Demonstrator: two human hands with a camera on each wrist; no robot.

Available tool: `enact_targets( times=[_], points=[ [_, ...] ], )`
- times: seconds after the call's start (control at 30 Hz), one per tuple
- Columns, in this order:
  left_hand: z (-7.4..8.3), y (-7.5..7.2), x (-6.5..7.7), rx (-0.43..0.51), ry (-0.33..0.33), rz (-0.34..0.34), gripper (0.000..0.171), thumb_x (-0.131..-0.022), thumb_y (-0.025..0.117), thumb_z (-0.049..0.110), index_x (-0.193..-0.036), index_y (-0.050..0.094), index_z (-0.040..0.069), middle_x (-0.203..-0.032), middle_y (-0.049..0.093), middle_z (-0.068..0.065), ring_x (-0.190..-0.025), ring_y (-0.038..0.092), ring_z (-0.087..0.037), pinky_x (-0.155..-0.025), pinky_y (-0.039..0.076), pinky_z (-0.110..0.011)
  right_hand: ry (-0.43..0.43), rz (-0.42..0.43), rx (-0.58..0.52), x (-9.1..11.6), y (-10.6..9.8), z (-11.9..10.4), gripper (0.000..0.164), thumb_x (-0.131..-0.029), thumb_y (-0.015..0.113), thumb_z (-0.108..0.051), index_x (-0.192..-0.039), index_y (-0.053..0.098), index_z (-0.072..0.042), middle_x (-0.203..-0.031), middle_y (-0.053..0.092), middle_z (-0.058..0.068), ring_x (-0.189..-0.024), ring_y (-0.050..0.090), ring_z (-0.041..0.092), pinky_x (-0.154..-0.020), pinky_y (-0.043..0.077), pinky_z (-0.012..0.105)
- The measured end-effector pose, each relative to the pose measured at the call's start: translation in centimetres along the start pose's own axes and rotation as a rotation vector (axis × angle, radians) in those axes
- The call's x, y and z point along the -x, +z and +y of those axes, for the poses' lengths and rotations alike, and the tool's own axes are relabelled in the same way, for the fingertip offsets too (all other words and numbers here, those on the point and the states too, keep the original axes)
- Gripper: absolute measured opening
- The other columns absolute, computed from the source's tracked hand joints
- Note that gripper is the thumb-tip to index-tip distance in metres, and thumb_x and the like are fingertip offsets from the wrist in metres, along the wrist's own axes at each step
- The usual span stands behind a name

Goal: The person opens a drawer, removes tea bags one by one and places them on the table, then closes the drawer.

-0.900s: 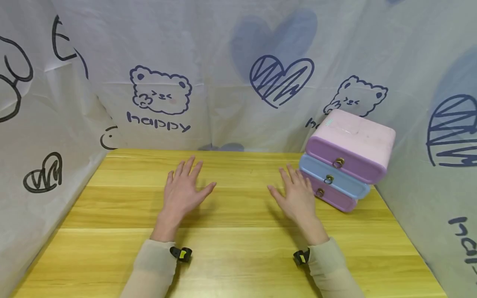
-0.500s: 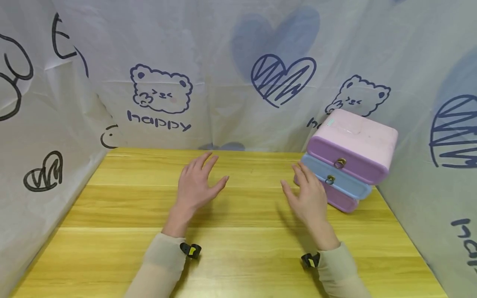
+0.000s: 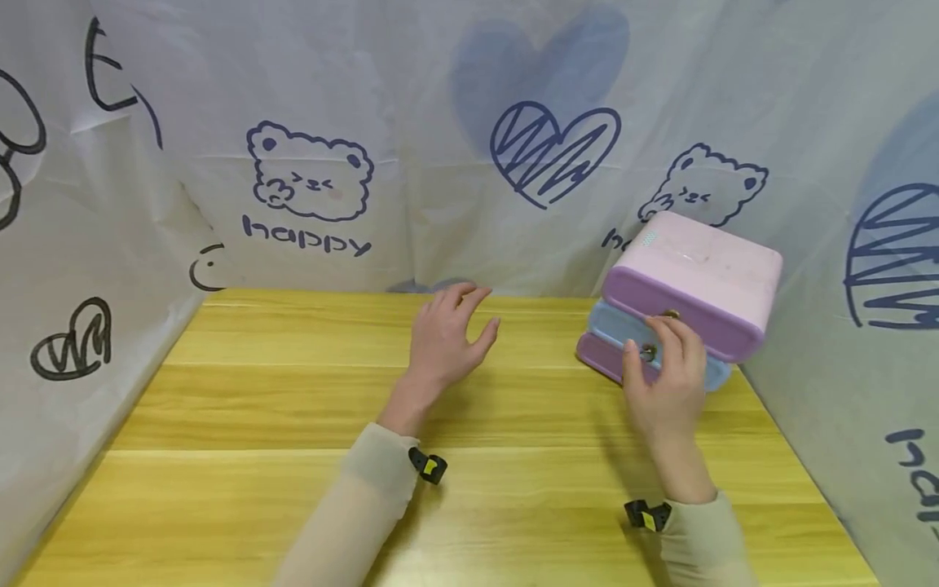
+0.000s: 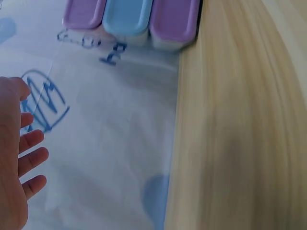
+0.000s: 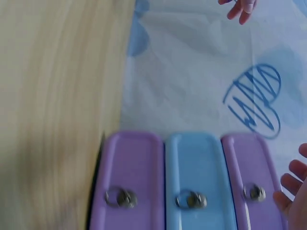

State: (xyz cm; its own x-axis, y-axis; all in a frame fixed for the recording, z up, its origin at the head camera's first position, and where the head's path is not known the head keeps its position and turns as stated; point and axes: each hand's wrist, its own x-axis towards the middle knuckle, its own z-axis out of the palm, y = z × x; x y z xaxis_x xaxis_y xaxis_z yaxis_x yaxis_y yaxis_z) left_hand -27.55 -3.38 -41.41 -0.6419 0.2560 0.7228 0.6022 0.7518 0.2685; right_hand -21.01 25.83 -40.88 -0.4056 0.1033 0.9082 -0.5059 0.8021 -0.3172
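One table (image 3: 220, 505), wood-grained, extending in front of and to the left of the chest. One white cloth (image 3: 433, 106), hung behind and on both sides of the chest, printed with hearts, bears and the word "happy"; one bear and its lettering are partly covered by the chest. One chest (image 3: 704, 253), pale pink, standing on the table: top drawer (image 3: 715, 328) purple, middle drawer (image 3: 610, 321) blue, bottom drawer (image 3: 597, 353) purple, each with a metal ring pull (image 5: 195, 200). One right hand (image 3: 671, 387), just before the chest, fingers bent, hiding part of the drawer fronts; nothing in its grasp, contact with the chest cannot be told. One left hand (image 3: 443, 338), left of the chest and well apart, raised, fingers loosely curved, holding nothing. Two pale sleeves (image 3: 352, 497) and two black straps (image 3: 428, 465), nearer the person than the chest.
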Motion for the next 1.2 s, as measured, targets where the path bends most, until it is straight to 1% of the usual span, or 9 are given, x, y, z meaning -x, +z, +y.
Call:
enact_targets(
  times=[0.17, 0.3, 0.43, 0.57, 0.7, 0.83, 1.0, 1.1, 1.2],
  points=[
    [2.1, 2.2, -2.3, 0.036, 0.026, -0.011, 0.039, -0.101, 0.063, 0.033, -0.134, 0.068, 0.012, -0.125, 0.067, -0.008, -0.107, 0.064, -0.029, -0.081, 0.055, -0.043, 0.069, 0.176, 0.035, -1.1, -1.4, 1.1, 0.041, -0.093, 0.063, -0.031, -0.113, 0.069, 0.005, -0.114, 0.061, 0.028, -0.107, 0.055, 0.048, -0.096, 0.037, 0.042],
    [4.0, 4.2, -4.3, 0.116, 0.038, -0.012, 0.036, -0.101, 0.063, 0.029, -0.132, 0.069, 0.012, -0.121, 0.068, -0.006, -0.106, 0.066, -0.025, -0.084, 0.056, -0.039, 0.149, 0.263, 0.064, -1.8, -2.6, 2.2, 0.04, -0.091, 0.063, -0.028, -0.114, 0.066, 0.006, -0.118, 0.058, 0.028, -0.113, 0.05, 0.041, -0.1, 0.032, 0.039],
    [6.0, 5.9, -6.3, 0.2, 0.012, -0.081, 0.035, -0.102, 0.062, 0.029, -0.133, 0.068, 0.013, -0.123, 0.067, -0.004, -0.11, 0.064, -0.021, -0.091, 0.054, -0.034, 0.261, 0.304, 0.065, -2.3, -3.6, 3.8, 0.041, -0.091, 0.062, -0.024, -0.118, 0.062, 0.006, -0.123, 0.055, 0.004, -0.123, 0.042, 0.019, -0.106, 0.027, 0.033],
    [7.9, 6.9, -7.9, 0.208, -0.046, -0.211, 0.04, -0.104, 0.059, 0.035, -0.14, 0.064, 0.018, -0.131, 0.063, -0.001, -0.118, 0.061, -0.018, -0.098, 0.051, -0.032, 0.449, 0.285, 0.027, -2.6, -4.4, 5.2, 0.037, -0.094, 0.06, -0.019, -0.124, 0.061, 0.002, -0.125, 0.04, -0.016, -0.126, 0.036, 0.004, -0.106, 0.029, 0.028],
    [9.2, 7.7, -9.1, 0.234, -0.11, -0.296, 0.044, -0.105, 0.057, 0.039, -0.145, 0.059, 0.022, -0.14, 0.059, 0.0, -0.126, 0.057, -0.017, -0.1, 0.051, -0.033, 0.702, 0.219, -0.107, -2.8, -4.5, 6.0, 0.038, -0.103, 0.054, -0.02, -0.137, 0.056, -0.006, -0.128, 0.041, -0.013, -0.123, 0.04, 0.006, -0.1, 0.036, 0.024],
    [10.0, 8.4, -9.9, 0.404, -0.225, -0.347, 0.046, -0.106, 0.057, 0.039, -0.15, 0.055, 0.024, -0.149, 0.053, 0.0, -0.131, 0.054, -0.017, -0.104, 0.051, -0.037, 0.885, 0.192, -0.327, -3.0, -4.5, 6.6, 0.045, -0.109, 0.044, -0.024, -0.151, 0.045, -0.008, -0.146, 0.046, 0.003, -0.133, 0.044, 0.016, -0.109, 0.036, 0.019],
    [10.5, 9.5, -10.5, 0.703, -0.387, -0.375, 0.049, -0.107, 0.058, 0.036, -0.155, 0.05, 0.032, -0.156, 0.049, 0.002, -0.129, 0.058, -0.018, -0.101, 0.054, -0.036, 0.948, 0.14, -0.449, -3.1, -4.6, 7.0, 0.055, -0.112, 0.036, -0.03, -0.163, 0.03, -0.012, -0.167, 0.033, 0.003, -0.15, 0.029, 0.008, -0.117, 0.021, 0.011],
    [10.7, 10.0, -10.6, 0.778, -0.451, -0.385, 0.049, -0.107, 0.057, 0.033, -0.155, 0.048, 0.037, -0.154, 0.054, 0.002, -0.125, 0.062, -0.017, -0.098, 0.055, -0.032, 0.968, 0.113, -0.439, -3.1, -4.7, 6.9, 0.06, -0.112, 0.036, -0.033, -0.166, 0.022, -0.013, -0.172, 0.023, 0.0, -0.154, 0.018, 0.003, -0.118, 0.013, 0.008],
    [10.8, 10.2, -10.4, 0.786, -0.502, -0.375, 0.047, -0.108, 0.057, 0.031, -0.153, 0.05, 0.04, -0.152, 0.057, 0.003, -0.124, 0.063, -0.015, -0.097, 0.055, -0.028, 0.972, 0.083, -0.396, -3.1, -4.7, 6.8, 0.061, -0.112, 0.036, -0.035, -0.167, 0.02, -0.014, -0.173, 0.018, -0.001, -0.156, 0.013, 0.002, -0.118, 0.009, 0.008]
  ],
)
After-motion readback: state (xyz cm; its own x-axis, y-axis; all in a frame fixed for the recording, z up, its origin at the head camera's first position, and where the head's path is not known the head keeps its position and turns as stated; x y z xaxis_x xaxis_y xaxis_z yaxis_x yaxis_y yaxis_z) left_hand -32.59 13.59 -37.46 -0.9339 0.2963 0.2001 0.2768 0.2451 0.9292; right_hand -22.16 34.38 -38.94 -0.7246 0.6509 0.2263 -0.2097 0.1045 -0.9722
